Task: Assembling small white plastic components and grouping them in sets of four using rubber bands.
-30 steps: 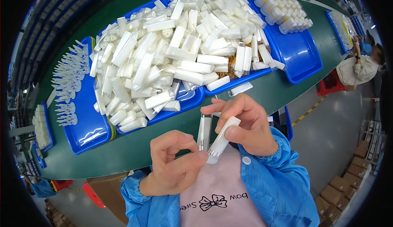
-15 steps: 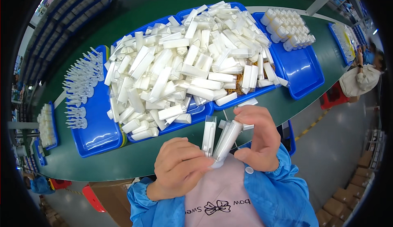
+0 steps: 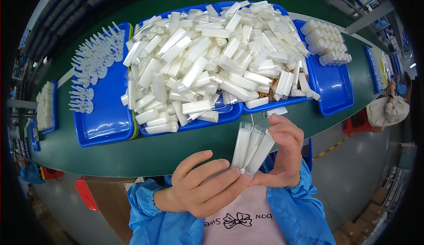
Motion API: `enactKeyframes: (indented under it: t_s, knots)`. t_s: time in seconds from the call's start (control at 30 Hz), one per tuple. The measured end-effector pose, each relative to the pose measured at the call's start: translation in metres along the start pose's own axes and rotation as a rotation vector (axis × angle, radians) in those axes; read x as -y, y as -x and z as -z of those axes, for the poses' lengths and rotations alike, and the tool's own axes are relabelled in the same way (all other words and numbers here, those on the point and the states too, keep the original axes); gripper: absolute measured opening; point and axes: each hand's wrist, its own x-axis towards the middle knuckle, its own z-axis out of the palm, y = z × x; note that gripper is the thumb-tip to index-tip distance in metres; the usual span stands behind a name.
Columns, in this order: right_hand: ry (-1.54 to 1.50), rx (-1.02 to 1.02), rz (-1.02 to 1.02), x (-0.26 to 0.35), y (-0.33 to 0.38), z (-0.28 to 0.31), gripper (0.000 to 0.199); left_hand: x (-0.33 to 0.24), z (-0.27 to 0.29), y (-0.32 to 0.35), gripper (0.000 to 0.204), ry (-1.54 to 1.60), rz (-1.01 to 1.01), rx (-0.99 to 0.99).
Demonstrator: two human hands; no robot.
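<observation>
Risk centres on the clear plastic tubes (image 3: 252, 150), 2 or 3 of them by the look, held fanned together above the near edge of the green desk (image 3: 132, 154), in front of the person's chest. The left hand (image 3: 201, 190) pinches their lower ends, thumb and fingers closed on them; the right hand (image 3: 285, 154) curls around the upper right side, fingers half closed and touching the outermost tube. Neither grip encloses the bundle fully.

Judged hazards:
1. The tubes are smooth and splayed, so any easing of the left pinch could let 1 slide out and drop past the desk edge to the floor.
2. Squeezing harder to compensate could crack or deform thin clear walls.
3. The heaped white pieces (image 3: 212, 64) overfill the blue trays (image 3: 106, 126), and some overhang the front rim; a sleeve brushing them could spill several.
</observation>
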Motion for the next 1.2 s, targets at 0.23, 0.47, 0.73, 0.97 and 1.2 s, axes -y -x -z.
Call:
enactKeyframes:
  t_s: [0.23,0.47,0.73,0.97,1.2]
  knots:
    - [-0.139,0.067,-0.043,-0.004,0.002,0.001,0.089,0.003,-0.003,0.003,0.02,0.071,0.023,0.005]
    - [0.107,-0.51,-0.379,-0.048,0.007,0.07,0.061,0.012,0.001,0.004,0.023,0.238,0.277,-0.045]
    - [1.009,-0.234,-0.305,-0.112,0.043,0.107,0.035,0.015,-0.005,0.004,0.023,0.414,0.448,-0.112]
    - [0.465,-0.515,-0.485,-0.082,0.025,0.107,0.023,0.014,-0.005,0.003,0.022,0.429,0.412,-0.028]
    - [-0.424,-0.493,-0.477,-0.037,0.007,0.075,0.024,0.009,-0.01,0.0,0.025,0.412,0.163,0.112]
